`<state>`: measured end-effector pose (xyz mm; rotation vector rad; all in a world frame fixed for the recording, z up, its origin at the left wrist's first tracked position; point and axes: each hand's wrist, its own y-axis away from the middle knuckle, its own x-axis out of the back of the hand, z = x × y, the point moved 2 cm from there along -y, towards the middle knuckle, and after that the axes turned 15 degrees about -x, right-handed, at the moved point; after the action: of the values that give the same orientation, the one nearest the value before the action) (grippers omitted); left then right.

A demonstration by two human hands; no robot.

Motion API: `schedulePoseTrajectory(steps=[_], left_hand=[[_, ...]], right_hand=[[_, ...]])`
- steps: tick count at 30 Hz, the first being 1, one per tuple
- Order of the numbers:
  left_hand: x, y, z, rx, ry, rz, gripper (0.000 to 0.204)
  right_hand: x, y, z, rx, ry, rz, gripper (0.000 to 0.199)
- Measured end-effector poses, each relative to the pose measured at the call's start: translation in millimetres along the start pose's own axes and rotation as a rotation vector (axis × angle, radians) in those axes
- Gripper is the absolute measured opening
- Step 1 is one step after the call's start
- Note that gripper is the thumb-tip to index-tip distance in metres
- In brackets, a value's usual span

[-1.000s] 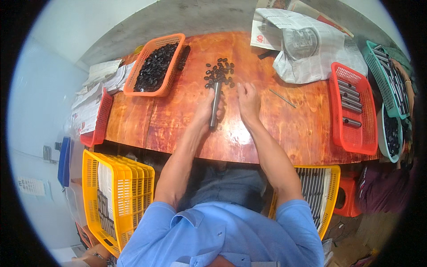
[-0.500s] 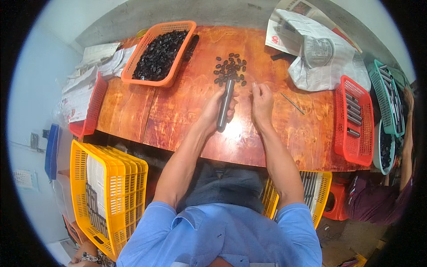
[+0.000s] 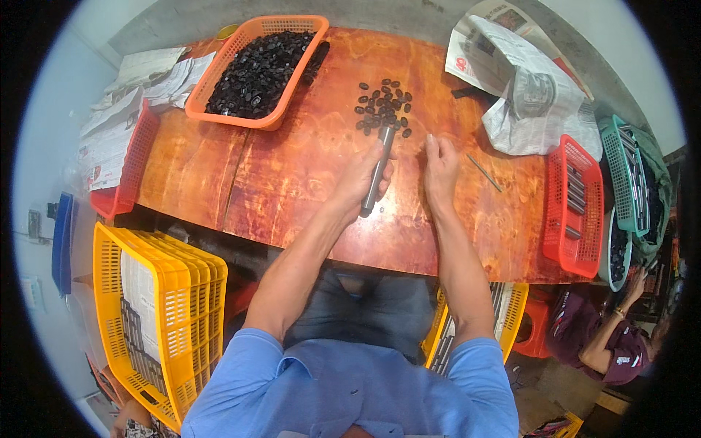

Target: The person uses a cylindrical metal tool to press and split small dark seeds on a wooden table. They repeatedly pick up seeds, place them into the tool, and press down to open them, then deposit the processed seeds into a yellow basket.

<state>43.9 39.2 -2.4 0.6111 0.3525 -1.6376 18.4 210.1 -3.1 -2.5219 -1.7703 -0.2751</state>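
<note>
My left hand (image 3: 359, 177) is closed around a smooth grey metal tube (image 3: 377, 177), its far end touching the near side of a small pile of black oval pieces (image 3: 382, 106). The tube slants away from me over the wooden table (image 3: 307, 160). To the right of it, my right hand (image 3: 441, 169) hovers or rests with the fingers drawn together. Whatever lies between those fingertips, if anything, is too small to make out. Beyond my right hand a thin metal rod (image 3: 484, 172) lies on the table.
An orange basket (image 3: 193, 106) full of black pieces stands far left. Metal tubes lie in a red basket (image 3: 553, 219) and a green basket (image 3: 612, 157) at right. Crumpled newspaper (image 3: 537, 109) lies far right. Yellow crates (image 3: 164, 306) stand below left. A co-worker's arm (image 3: 602, 339) shows right.
The view has shifted slightly. Both my hands keep nearly the same pose, the left still gripping the tube. The co-worker at the right has moved back from the baskets.
</note>
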Motion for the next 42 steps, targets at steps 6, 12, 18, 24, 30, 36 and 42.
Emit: schedulePoseTrajectory(steps=[6, 12, 18, 24, 30, 36, 42], left_hand=[[14, -3, -5, -0.018, 0.227, -0.012, 0.042], [17, -5, -2, 0.004, 0.342, -0.068, 0.045], [14, -6, 4, -0.042, 0.381, -0.059, 0.045], [16, -5, 2, -0.011, 0.428, -0.065, 0.040], [19, -6, -2, -0.025, 0.457, -0.073, 0.039], [17, -1, -2, -0.083, 0.291, -0.082, 0.040], [9, -1, 6, -0.115, 0.204, 0.001, 0.039]], right_hand=[[0, -4, 1, 0.014, 0.088, 0.018, 0.036], [-5, -2, 2, 0.000, 0.050, 0.008, 0.037], [-8, -8, 19, -0.020, 0.064, 0.001, 0.033], [-4, -1, 5, -0.020, 0.043, -0.006, 0.031], [-1, 3, -2, -0.041, 0.055, -0.003, 0.033], [-3, 3, -6, 0.008, 0.060, -0.019, 0.035], [0, -5, 5, 0.019, 0.043, -0.021, 0.033]])
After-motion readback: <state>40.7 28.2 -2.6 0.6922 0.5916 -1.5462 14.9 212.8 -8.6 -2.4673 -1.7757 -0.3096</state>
